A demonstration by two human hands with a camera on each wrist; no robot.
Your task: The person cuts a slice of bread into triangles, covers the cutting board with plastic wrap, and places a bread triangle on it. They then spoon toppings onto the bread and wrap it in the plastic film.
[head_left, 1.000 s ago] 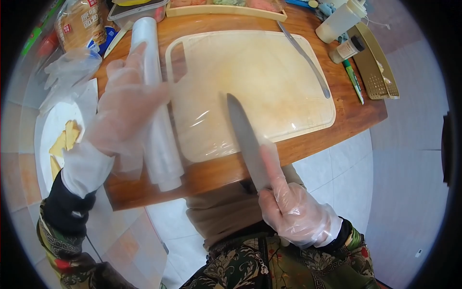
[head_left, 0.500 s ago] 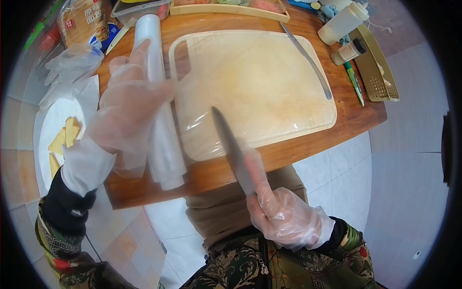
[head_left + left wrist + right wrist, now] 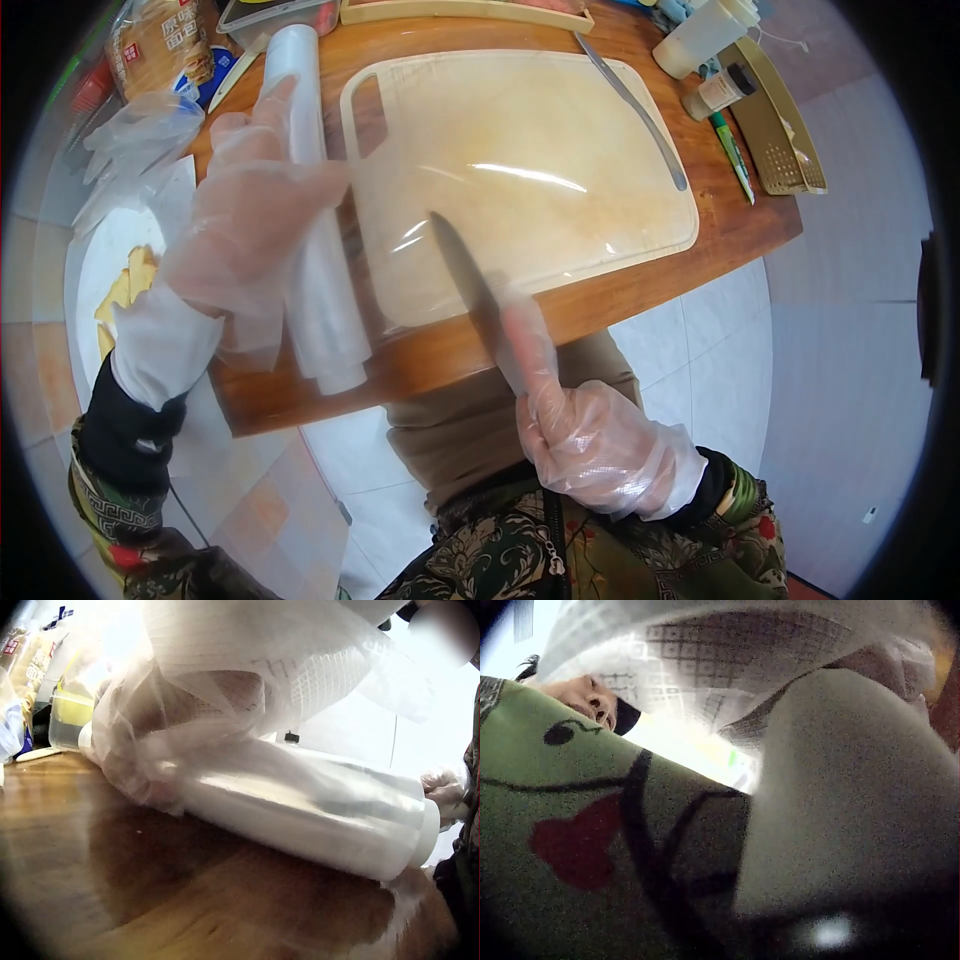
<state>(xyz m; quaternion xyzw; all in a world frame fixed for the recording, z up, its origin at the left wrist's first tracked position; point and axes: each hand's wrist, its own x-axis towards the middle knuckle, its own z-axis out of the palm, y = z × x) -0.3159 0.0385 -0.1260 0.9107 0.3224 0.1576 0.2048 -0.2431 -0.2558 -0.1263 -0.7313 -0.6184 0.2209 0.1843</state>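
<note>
In a loose clear glove, the left hand lies over the upper part of a clear film roll, thumb spread toward the cutting board. The left wrist view shows that gloved hand on top of the roll. The gloved right hand grips a knife, index finger laid along the blade, near the table's front edge. The blade tip points up and left above the board's lower left part. Shiny clear film lies across the board. The knife's handle is hidden by the right hand.
A long thin metal utensil lies on the board's right side. Beyond it are a squeeze bottle, a spice jar, a green pen and a perforated basket. Bagged bread and a plate with yellow pieces are left.
The right hand and knife have moved left, then slightly down within the view. A long bright reflection has appeared on the film over the board. The left hand stays on the roll.
</note>
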